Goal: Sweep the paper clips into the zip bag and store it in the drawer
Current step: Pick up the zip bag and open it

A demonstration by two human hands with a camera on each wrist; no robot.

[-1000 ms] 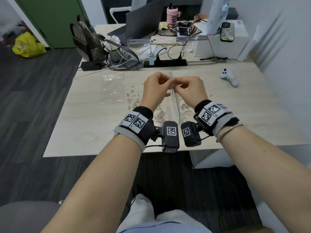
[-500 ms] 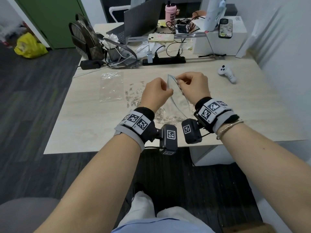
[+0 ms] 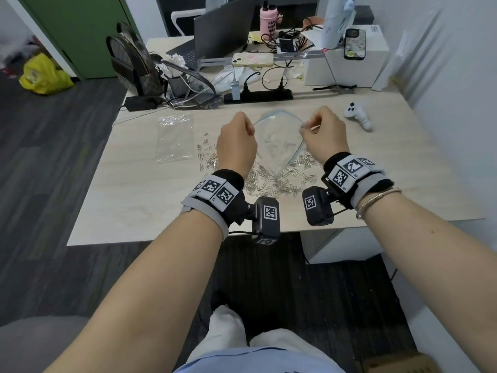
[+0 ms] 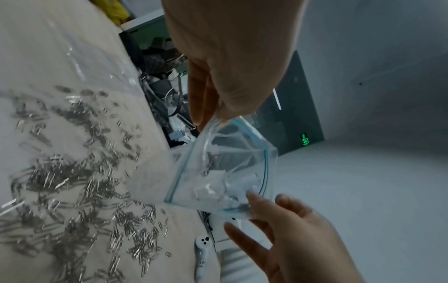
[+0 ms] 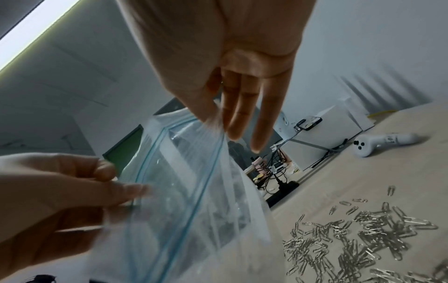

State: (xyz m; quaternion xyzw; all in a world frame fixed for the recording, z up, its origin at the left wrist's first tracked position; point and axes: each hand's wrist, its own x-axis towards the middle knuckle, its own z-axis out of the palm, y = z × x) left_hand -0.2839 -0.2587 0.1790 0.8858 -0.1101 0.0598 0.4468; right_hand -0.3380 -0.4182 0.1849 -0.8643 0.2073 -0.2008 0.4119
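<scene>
1. Both hands up over the desk [image 3: 403, 162]: left hand [image 3: 236, 144] and right hand [image 3: 325, 135] each pinch one lip of the zip bag [image 3: 279, 141], mouth pulled open
2. Bag's w/o clips inside as far as I can tell
3. Clips [image 3: 274, 181] lie loose on desk under/around bag – none swept yet
4. Left to do: sweep in, zip, stow in drawer (not in view)

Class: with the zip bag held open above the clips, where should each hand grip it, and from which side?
Pinch the zip bag at its blue-striped rim, left hand and right hand on opposite lips from outside. The mouth gapes widest there, above the paper clips.
</scene>
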